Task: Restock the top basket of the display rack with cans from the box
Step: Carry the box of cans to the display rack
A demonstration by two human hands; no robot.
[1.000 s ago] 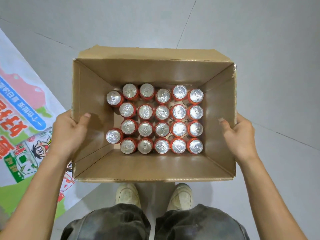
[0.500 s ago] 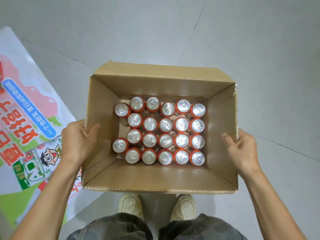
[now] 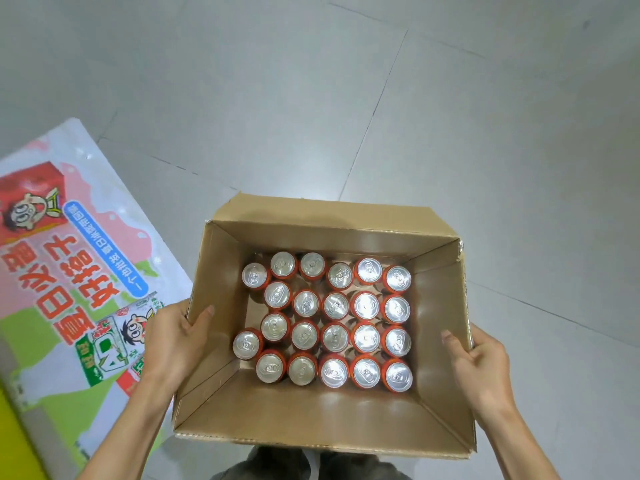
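Head view: 1 open cardboard box [image 3: 332,216] is in front of the person, above the grey tiled floor [image 3: 242,98]. Inside it stand 22 upright red cans [image 3: 335,337] with silver tops, 2 of them set out to the left. The left hand [image 3: 173,337] grips the box's left wall and the right hand [image 3: 481,362] grips the right wall, each with its thumb inside. 1 printed poster [image 3: 69,271] lies to the left.

The cans [image 3: 336,306] stand in rows inside the cardboard box [image 3: 311,417], toward its right wall. My left hand [image 3: 173,337] grips the box's left wall, my right hand [image 3: 481,362] its right wall. Left of the box lies a banner [image 3: 69,271].
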